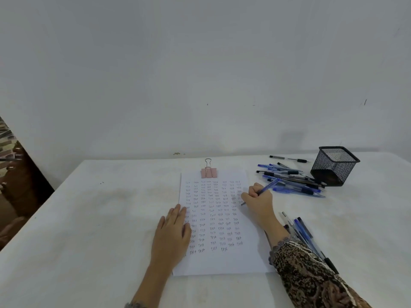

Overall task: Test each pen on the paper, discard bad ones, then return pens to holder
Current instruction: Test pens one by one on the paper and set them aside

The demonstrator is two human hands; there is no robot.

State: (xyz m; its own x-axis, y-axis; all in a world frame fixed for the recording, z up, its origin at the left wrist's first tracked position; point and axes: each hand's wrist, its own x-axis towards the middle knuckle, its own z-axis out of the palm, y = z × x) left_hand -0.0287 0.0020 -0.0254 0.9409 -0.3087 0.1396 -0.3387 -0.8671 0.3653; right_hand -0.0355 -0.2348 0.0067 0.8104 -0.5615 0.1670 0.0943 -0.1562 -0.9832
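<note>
a white sheet of paper lies lengthwise on the table covered in white cloth, held at its far edge by a pink binder clip with silver wire handles. rows of the small handwritten word "test" fill most of the sheet. the left hand lies flat with straight fingers on the sheet's left edge, pressing it down and grasping nothing. the right hand is clenched round a blue ballpoint pen with a clear barrel, held in a writing grip; the pen slants up and away to the right, and its tip meets the paper near the right edge, about level with the middle rows of writing. a brown and black patterned sleeve with a lace cuff covers the right forearm. to the right of the sheet's far corner lies a loose heap of blue and black pens, and just beyond it stands a black square wire-mesh pen holder, mouth upward. a single black pen lies apart near the table's far edge, left of the holder. a smaller bunch of blue and black pens lies close together just beside the right forearm, partly hidden under the sleeve. a plain pale wall rises behind the table.
</note>
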